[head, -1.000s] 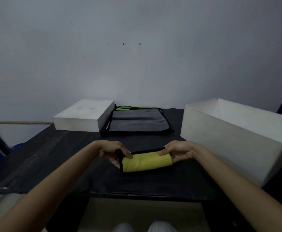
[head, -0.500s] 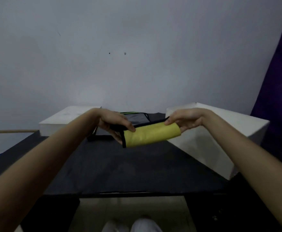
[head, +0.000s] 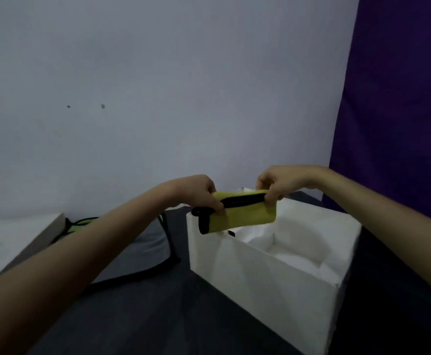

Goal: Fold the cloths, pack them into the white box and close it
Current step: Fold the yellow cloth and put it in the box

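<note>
The left hand (head: 200,194) and right hand (head: 277,181) hold a folded yellow cloth (head: 242,213) between them, each grip pinched on an upper corner: the left on the end with the black trim loop, the right on the other end, thumb and fingers clamped over the black edging. The cloth hangs in the air above the far left corner of the open white box (head: 273,283), clear of the box floor. The box stands on the dark table (head: 158,316), its inside white and shadowed. To the left on the table lies a grey cloth (head: 145,248) with black and green edging, partly hidden by the left forearm. Beyond it, at the left edge, rests the white lid (head: 12,242). A purple curtain (head: 398,98) hangs at the right.
</note>
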Motion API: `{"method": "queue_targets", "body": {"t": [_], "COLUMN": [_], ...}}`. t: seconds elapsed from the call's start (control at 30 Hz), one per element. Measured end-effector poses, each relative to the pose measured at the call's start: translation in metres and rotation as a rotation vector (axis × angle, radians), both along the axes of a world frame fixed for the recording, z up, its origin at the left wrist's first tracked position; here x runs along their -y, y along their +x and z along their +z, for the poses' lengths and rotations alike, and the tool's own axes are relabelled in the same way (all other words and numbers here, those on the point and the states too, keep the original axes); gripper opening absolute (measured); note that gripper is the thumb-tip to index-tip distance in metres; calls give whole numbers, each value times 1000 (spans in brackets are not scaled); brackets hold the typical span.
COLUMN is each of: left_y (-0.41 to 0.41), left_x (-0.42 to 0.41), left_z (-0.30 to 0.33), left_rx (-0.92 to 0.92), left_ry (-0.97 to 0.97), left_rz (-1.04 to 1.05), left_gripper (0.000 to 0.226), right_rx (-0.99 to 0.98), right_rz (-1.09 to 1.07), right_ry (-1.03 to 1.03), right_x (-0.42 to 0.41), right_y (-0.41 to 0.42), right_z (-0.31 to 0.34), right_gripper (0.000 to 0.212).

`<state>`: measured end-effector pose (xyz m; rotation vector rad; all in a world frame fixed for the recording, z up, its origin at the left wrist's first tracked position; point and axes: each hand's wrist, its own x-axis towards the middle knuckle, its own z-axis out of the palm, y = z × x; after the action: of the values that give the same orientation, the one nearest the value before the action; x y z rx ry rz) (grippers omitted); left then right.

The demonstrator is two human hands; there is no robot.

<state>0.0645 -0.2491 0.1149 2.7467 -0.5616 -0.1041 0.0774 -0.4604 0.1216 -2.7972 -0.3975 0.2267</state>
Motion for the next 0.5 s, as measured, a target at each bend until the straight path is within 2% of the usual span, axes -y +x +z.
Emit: {"method": "queue_targets", "body": {"t": [0.13, 0.23, 0.33, 0.4, 0.5], "left_y": [38, 60, 67, 66, 60], "left_x": [33, 55, 74, 88, 108], "left_z": [-16, -22, -33, -47, -69], "left_rx": [12, 8, 15, 65, 184], "left_ry": [181, 286, 373, 501, 711], "left_rz": [-104, -180, -241, -287, -365], "left_gripper": [38, 39, 40, 42, 32], "right_rx": [2, -32, 30, 62, 90], "right_rz": [18, 48, 59, 90, 189], "right_ry": [-348, -484, -589, -669, -815], "right_x": [9, 18, 29, 34, 35], "right_y": [34, 50, 55, 56, 61], "right_z": [-36, -47, -49, -57, -81], "right_gripper": [30, 28, 29, 32, 35]}}
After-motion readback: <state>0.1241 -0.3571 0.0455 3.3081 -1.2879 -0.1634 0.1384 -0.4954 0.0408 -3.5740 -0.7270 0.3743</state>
